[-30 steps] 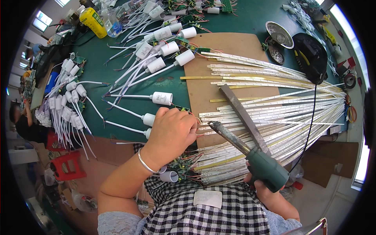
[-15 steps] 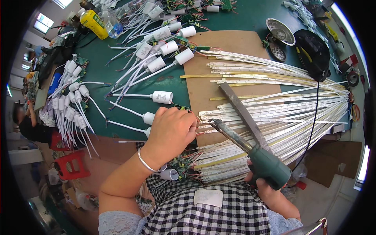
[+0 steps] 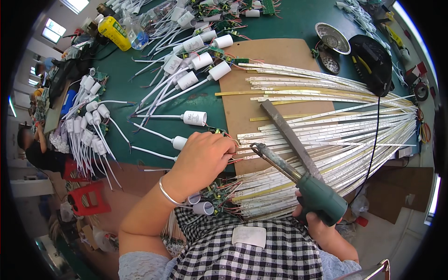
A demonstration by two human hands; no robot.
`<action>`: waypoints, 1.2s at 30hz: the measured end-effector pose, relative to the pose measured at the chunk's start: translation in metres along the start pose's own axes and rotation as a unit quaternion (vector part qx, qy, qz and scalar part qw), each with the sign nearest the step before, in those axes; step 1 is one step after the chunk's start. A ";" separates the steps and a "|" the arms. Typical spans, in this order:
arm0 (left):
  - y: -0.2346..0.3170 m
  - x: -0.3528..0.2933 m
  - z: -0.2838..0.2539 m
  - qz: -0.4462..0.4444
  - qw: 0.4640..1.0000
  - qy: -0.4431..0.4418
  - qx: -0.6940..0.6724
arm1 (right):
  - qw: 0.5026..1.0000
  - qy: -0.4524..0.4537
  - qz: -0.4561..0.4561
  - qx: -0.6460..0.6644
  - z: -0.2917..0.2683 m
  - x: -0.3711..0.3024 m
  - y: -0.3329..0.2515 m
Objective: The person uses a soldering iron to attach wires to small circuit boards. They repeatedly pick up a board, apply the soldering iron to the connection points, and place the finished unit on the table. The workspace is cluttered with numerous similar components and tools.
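My left hand (image 3: 203, 157) is pinched closed at the cut ends of the LED strips (image 3: 298, 135), with thin red wires (image 3: 233, 160) at its fingertips. Its fingers hide part of what they grip. Beneath and beside it lie white cylindrical lamp caps (image 3: 194, 117) with white cables and small green circuit boards (image 3: 215, 129). In my right hand (image 3: 317, 224) is a green soldering gun (image 3: 321, 198). The bent tip points up and left, just right of my left fingertips and over the strips. A dark metal bar (image 3: 290, 137) lies slantwise across the strips.
A brown board (image 3: 275, 49) lies under the strips on the green table (image 3: 303, 18). Behind are a metal dish (image 3: 333, 37), a black fan-like casing (image 3: 371, 65) with a cord, and a yellow bottle (image 3: 114, 33). More lamp caps (image 3: 88, 119) pile up left, near a red stool (image 3: 88, 198).
The view has shifted slightly, and things at the left appear a little lower and further right. My left hand stays pinched at the strip ends; the soldering gun has barely moved.
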State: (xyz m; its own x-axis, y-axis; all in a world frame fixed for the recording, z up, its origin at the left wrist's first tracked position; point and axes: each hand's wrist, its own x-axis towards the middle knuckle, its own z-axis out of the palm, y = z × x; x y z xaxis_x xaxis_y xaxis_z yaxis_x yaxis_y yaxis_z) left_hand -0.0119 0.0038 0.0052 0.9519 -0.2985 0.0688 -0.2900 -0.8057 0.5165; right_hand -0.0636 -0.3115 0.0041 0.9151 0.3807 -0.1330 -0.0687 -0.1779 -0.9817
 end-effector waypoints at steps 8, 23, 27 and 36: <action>-0.005 0.006 -0.013 0.066 0.992 -0.103 0.008 | 1.000 -0.010 -0.001 -0.026 -0.002 0.002 -0.004; 0.006 -0.001 0.016 -0.031 0.997 0.071 0.017 | 1.000 0.010 0.004 -0.009 0.000 0.002 -0.004; 0.009 -0.002 0.023 -0.014 0.996 0.072 0.057 | 1.000 0.002 0.008 -0.017 0.003 0.003 -0.007; 0.010 -0.002 0.024 -0.006 0.993 0.098 0.066 | 0.993 -0.031 0.008 -0.116 -0.001 -0.006 0.004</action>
State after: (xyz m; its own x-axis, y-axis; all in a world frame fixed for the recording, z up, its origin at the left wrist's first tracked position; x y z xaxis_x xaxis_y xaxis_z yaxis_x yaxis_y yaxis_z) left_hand -0.0186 -0.0156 -0.0102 0.9526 -0.1939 0.2345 -0.2767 -0.8725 0.4027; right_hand -0.0692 -0.3155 0.0009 0.8881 0.4297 -0.1631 0.0171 -0.3855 -0.9226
